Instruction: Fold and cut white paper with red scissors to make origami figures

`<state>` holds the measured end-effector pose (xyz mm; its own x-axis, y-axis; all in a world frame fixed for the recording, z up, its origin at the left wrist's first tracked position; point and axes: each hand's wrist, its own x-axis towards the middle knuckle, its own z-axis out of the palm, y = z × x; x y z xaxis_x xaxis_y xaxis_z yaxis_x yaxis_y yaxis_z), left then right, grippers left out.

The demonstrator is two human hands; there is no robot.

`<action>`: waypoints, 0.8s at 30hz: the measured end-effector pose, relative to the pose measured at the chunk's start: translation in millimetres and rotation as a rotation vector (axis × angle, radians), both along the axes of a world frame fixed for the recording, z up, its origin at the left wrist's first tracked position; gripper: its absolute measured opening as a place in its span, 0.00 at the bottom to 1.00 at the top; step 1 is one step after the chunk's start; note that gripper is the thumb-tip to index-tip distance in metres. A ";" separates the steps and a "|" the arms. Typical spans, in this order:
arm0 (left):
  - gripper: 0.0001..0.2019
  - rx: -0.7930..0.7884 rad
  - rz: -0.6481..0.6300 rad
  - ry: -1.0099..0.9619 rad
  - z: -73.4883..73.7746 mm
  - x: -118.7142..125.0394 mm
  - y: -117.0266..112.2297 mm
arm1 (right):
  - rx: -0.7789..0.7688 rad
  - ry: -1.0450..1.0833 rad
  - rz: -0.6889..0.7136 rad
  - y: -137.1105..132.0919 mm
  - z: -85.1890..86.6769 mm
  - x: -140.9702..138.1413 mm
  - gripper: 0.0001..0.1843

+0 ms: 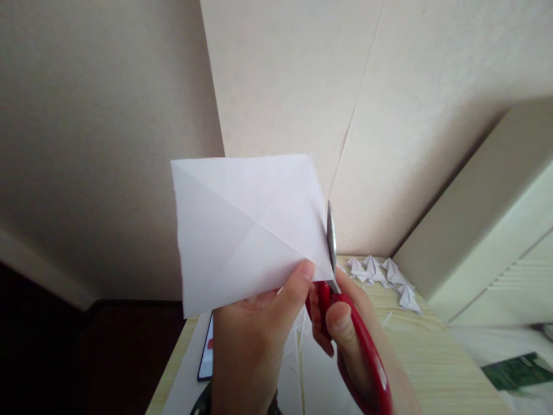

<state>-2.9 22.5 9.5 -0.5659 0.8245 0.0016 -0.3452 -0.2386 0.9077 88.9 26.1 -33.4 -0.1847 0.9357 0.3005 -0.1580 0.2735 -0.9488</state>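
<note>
My left hand (263, 323) grips a sheet of white paper (246, 230) by its lower right part, thumb on the near face. Creases cross the sheet diagonally, and it is held up above the table. In my right hand (345, 328) is a pair of scissors (367, 357) with red handles. The scissors' blades point upward at the sheet's right edge, one in front of the paper and the other mostly hidden behind it. The blades look parted around that edge; whether they are cutting through it I cannot tell.
Several folded white paper pieces (389, 274) lie at the back right of the wooden table (440, 369). White paper and thin strips (298, 357) are beneath my hands. A phone (206, 357) lies at the left, partly covered. Walls rise behind.
</note>
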 end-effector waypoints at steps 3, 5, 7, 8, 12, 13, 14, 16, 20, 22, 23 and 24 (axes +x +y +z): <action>0.08 -0.011 -0.010 -0.012 1.3 -0.1 -0.3 | -0.019 -0.025 0.016 1.1 1.3 0.5 0.31; 0.08 -0.012 -0.024 -0.016 1.8 -0.8 -0.4 | -0.037 -0.043 0.001 1.0 3.9 0.1 0.32; 0.08 -0.004 -0.031 -0.016 1.8 -2.1 -0.8 | -0.053 -0.051 -0.019 -0.2 7.0 -0.6 0.32; 0.08 -0.005 -0.033 -0.011 1.6 -2.8 -1.2 | -0.059 -0.053 -0.023 -1.1 8.4 -1.0 0.32; 0.08 -0.013 -0.035 0.002 0.2 -4.4 -3.1 | -0.110 -0.045 -0.011 -5.2 13.7 -2.2 0.32; 0.08 -0.003 -0.039 -0.006 -0.2 -4.4 -3.2 | -0.128 -0.042 -0.012 -5.9 15.1 -2.4 0.32; 0.08 0.011 -0.031 -0.015 -0.5 -4.3 -3.1 | -0.143 -0.042 -0.015 -6.3 16.6 -2.6 0.32; 0.09 0.027 -0.016 -0.024 -0.8 -4.1 -2.5 | -0.152 -0.055 -0.023 -6.3 19.3 -2.8 0.33; 0.09 -0.002 -0.025 -0.020 0.7 -4.6 -1.5 | -0.140 -0.098 -0.036 -4.4 21.4 -2.3 0.33; 0.09 -0.022 -0.043 -0.036 2.3 -5.0 -2.1 | -0.133 -0.100 -0.033 -3.3 20.3 -1.7 0.33; 0.09 -0.029 -0.044 -0.047 3.1 -5.1 -2.6 | -0.124 -0.099 -0.028 -2.8 19.6 -1.5 0.33; 0.09 -0.034 -0.037 -0.058 3.9 -5.2 -3.3 | -0.112 -0.102 -0.024 -2.4 18.8 -1.3 0.33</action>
<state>-8.1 19.2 13.4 -0.5332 0.8439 -0.0587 -0.4052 -0.1939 0.8934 87.7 23.7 -14.5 -0.1864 0.9667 0.1752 -0.0542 0.1679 -0.9843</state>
